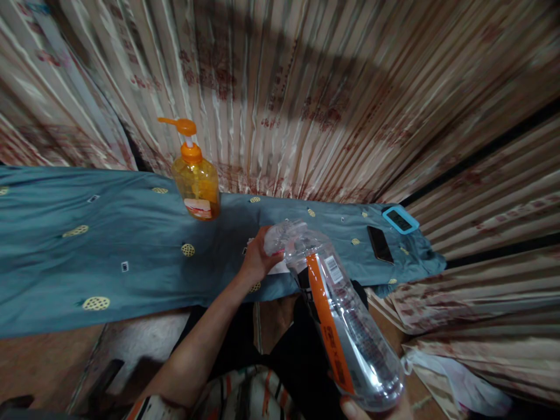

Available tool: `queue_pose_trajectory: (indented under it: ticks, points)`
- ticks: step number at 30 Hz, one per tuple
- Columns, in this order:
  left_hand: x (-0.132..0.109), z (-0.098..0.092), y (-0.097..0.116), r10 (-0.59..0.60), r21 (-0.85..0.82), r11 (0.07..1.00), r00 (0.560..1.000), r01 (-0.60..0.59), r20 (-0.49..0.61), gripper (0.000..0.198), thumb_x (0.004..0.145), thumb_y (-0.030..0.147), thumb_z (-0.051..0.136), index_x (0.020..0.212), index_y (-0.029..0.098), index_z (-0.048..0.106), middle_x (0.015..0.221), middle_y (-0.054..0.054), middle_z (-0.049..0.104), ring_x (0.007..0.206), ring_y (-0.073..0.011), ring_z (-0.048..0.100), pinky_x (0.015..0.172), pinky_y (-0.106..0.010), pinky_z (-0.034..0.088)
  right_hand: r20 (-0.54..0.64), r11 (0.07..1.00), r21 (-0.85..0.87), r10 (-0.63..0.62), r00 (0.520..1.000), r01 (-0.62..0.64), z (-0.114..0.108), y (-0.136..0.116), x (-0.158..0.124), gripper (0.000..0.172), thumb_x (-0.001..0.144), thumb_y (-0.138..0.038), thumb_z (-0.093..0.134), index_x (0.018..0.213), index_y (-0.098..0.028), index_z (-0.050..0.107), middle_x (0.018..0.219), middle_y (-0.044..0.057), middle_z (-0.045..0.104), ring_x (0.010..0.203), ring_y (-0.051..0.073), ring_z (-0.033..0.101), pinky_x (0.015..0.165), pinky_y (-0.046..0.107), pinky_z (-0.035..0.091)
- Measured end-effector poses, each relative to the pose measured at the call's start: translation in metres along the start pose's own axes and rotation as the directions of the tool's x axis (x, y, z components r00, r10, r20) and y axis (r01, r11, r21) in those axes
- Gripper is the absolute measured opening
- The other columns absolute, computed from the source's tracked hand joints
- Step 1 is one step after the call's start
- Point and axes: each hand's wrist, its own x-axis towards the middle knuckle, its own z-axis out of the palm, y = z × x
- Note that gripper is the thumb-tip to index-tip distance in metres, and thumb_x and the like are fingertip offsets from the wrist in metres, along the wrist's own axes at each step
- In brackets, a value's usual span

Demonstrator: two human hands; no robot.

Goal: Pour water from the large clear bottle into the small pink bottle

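Observation:
A clear plastic bottle (345, 326) with an orange label stripe lies tilted, its neck pointing away from me. My right hand (371, 408) cups its base at the bottom edge of the view, with only fingertips showing. My left hand (258, 256) reaches forward and closes its fingers around the bottle's cap end, just above the blue cloth (109, 245) spread over the table. Something white lies under the bottle's neck on the cloth.
An orange pump bottle (195, 178) stands upright on the cloth at the back. A dark phone (380, 244) and a small blue-framed device (400, 219) lie at the cloth's right end. Striped curtains (306, 87) hang behind and to the right.

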Motion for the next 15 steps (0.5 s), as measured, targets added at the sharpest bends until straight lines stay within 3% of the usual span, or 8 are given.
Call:
queue_pose_trajectory:
  ticks: [15]
  points:
    - [-0.0001, 0.0000, 0.0020, 0.028, -0.001, 1.000, 1.000, -0.028, -0.002, 0.047, 0.067, 0.019, 0.075, 0.112, 0.017, 0.061, 0.098, -0.004, 0.071, 0.088, -0.0214, 0.068, 0.080, -0.032, 0.056, 0.028, 1.000, -0.019, -0.010, 1.000, 0.011, -0.0050, 0.0048, 0.0011, 0.099, 0.067, -0.074, 0.074, 0.144, -0.017, 0.053, 0.126, 0.015, 0.072, 0.110, 0.039, 0.073, 0.080, 0.043, 0.064]
